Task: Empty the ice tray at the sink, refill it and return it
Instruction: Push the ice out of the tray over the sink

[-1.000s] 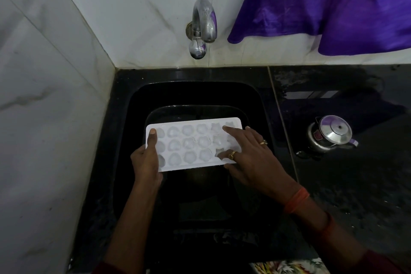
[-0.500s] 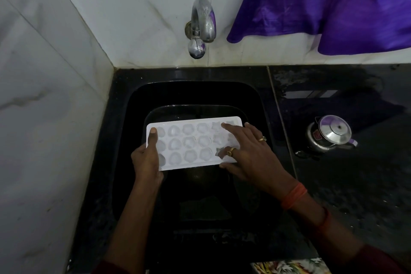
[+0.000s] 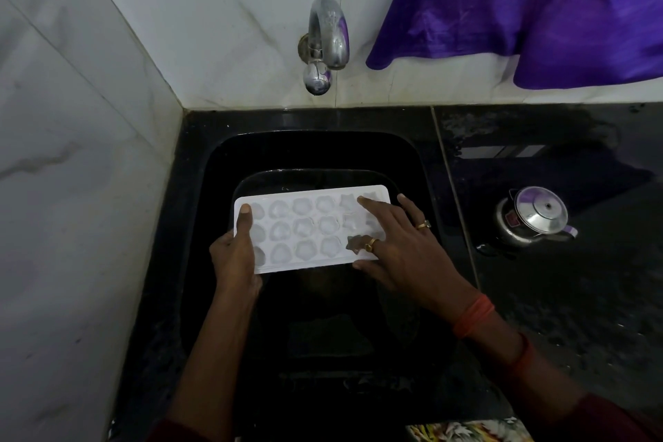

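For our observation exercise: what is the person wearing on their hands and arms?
The right hand bears two gold rings, its wrist orange bangles, with a dark red sleeve further up. The left hand wears nothing visible.

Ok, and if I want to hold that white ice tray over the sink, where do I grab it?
Grab the ice tray by the plain rim at a short end, from the side, thumb on top, as the left hand does. It is long, shallow and level over the sink; gripping both ends probably keeps it from tipping.
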A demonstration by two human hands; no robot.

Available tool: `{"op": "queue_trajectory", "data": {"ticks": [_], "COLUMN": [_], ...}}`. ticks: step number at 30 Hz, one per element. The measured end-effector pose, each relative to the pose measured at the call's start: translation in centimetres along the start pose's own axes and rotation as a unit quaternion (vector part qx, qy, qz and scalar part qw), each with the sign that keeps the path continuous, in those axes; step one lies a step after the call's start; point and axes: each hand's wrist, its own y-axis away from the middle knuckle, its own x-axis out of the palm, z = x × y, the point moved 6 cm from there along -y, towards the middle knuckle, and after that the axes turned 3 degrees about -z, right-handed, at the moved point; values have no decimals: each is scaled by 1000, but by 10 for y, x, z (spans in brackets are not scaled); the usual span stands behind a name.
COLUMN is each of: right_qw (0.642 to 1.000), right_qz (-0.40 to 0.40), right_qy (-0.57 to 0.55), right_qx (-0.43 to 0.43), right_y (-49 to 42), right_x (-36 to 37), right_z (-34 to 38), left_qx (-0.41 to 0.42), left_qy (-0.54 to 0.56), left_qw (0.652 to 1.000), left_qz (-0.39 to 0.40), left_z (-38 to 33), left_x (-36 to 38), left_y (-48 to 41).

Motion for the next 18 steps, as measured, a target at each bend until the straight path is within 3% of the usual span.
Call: {"op": "queue_trajectory", "data": {"ticks": [11,18], "right_qw": [998,999], "right_qz": [-46,1], "right_qy": [-32,-20], "right_qx": [16,36], "right_y": [-3,-5], "right_x": [-7,-7], "right_z": [1,-1], "left_qx": [9,13], "left_qy": [-9,-7], "left_qw": [1000,1000], "left_qz": [-1,7], "left_z": [-4,-7], "left_x": [-3,-3], "left_y": [1,2]}}
